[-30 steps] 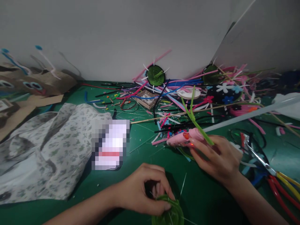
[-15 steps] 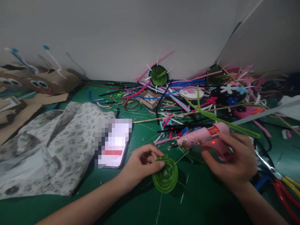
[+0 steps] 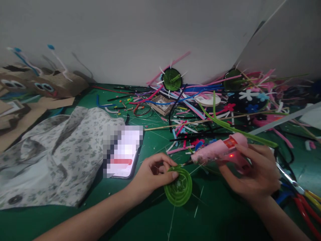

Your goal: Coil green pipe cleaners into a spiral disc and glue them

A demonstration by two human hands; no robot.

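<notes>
A coiled green disc (image 3: 178,188) of pipe cleaner lies on the green cutting mat (image 3: 155,221) in front of me. My left hand (image 3: 152,174) pinches its upper left edge with thumb and fingers closed. My right hand (image 3: 253,174) grips a pink hot glue gun (image 3: 218,152) by its handle; a red light glows on it. The gun's nozzle points left and touches the disc's top edge near my left fingers. A long green pipe cleaner (image 3: 240,131) runs from under my right hand up and left over the gun.
A phone (image 3: 122,152) lies left of my left hand, beside a flowered cloth (image 3: 55,157). A heap of coloured pipe cleaners (image 3: 195,100), two more green discs (image 3: 172,79) and felt flowers fill the back. Scissors and pliers (image 3: 301,197) lie at the right. Cardboard figures (image 3: 30,90) stand far left.
My left hand has brought the green disc up from the near edge onto the mat. My right hand has lifted the glue gun and swung its nozzle down to the disc's edge.
</notes>
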